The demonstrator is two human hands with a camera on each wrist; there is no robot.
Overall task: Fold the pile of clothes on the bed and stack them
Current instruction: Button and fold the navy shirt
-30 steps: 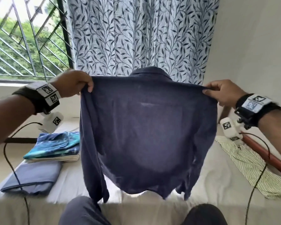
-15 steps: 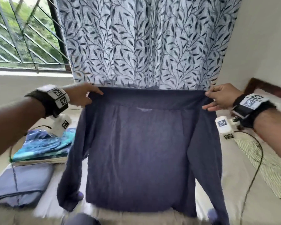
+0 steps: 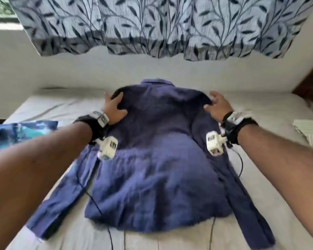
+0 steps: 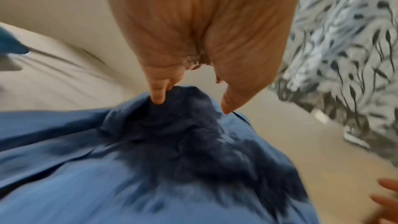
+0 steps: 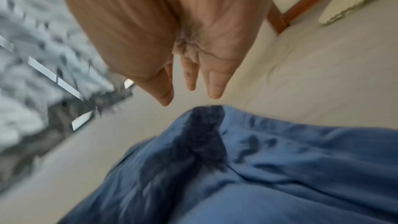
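Navy shirt point(image 3: 157, 159) lies flat beneath both slack-fingered grips, left hand point(image 3: 114, 109) and right hand point(image 3: 217, 107), at its shoulders.

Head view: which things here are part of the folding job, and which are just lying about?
Part of the job:
- blue shirt, spread on the bed
- left hand and right hand at its shoulders
- folded clothes
- striped garment, apparently unfolded

Lying about:
- leaf-print curtain
- wooden frame

A leaf-patterned curtain point(image 3: 152, 27) hangs over a pale wall point(image 3: 98, 69), beside a wooden frame point(image 3: 309, 83)
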